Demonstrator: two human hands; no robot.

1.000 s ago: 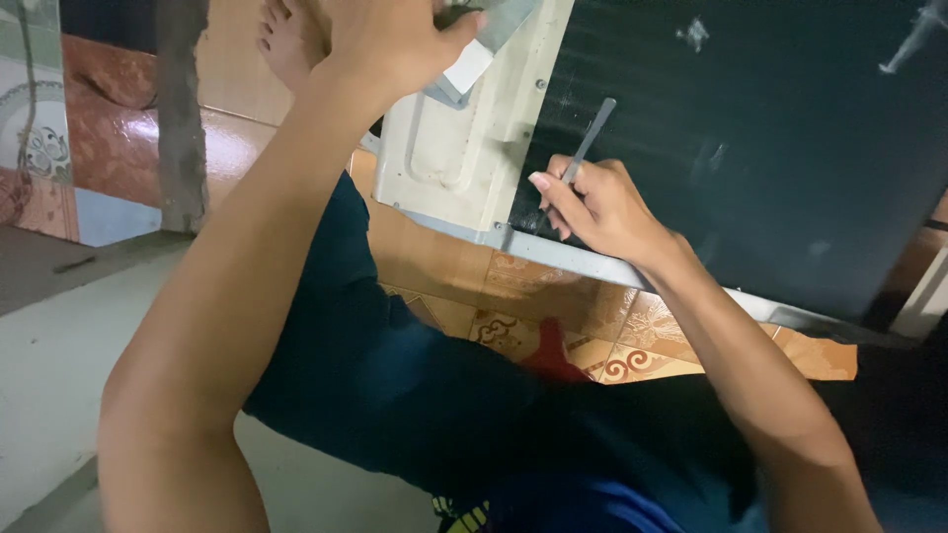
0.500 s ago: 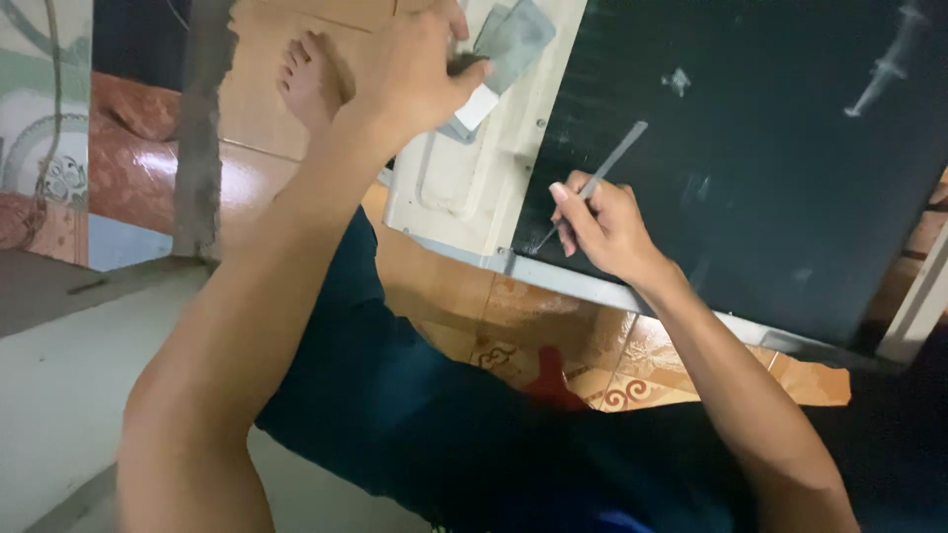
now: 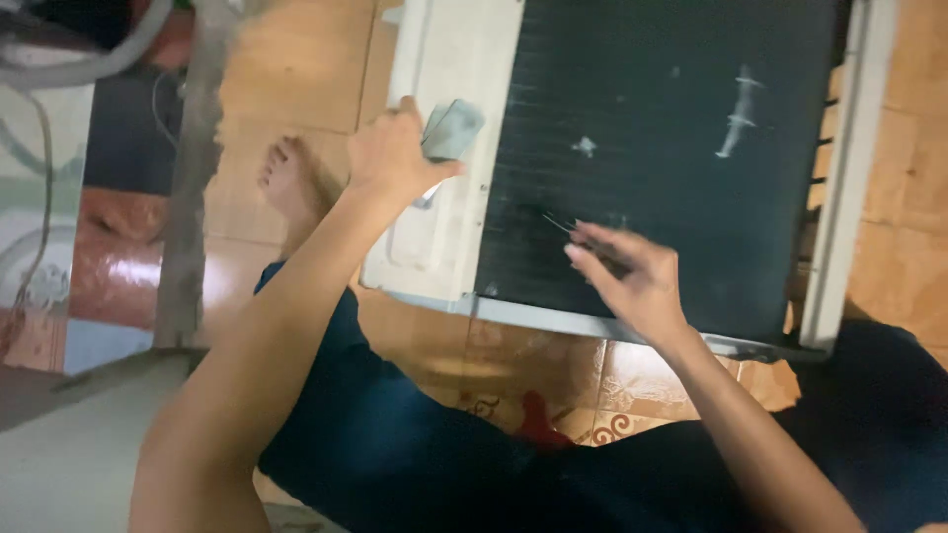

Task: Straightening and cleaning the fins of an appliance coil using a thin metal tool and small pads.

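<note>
A white appliance casing (image 3: pixel 449 197) with a dark finned panel (image 3: pixel 681 148) lies on the tiled floor in front of me. My left hand (image 3: pixel 395 153) rests on the white side of the casing and grips a small grey-green folded piece (image 3: pixel 452 128). My right hand (image 3: pixel 627 276) sits on the lower part of the dark panel, pinching a thin metal tool (image 3: pixel 565 225) whose tip points up-left against the fins. White scuffs (image 3: pixel 739 111) mark the panel's upper right.
My legs in dark blue trousers (image 3: pixel 415 444) stretch under both arms, with a bare foot (image 3: pixel 286 183) beside the casing. A grey post (image 3: pixel 193 168) stands at left, cables and a patterned surface beyond it. Orange patterned floor tiles (image 3: pixel 553 385) surround the casing.
The view has shifted, so the casing sits more centred. My right hand has moved rightward along the panel and the tool has tilted lower. My left hand keeps its hold on the grey-green piece.
</note>
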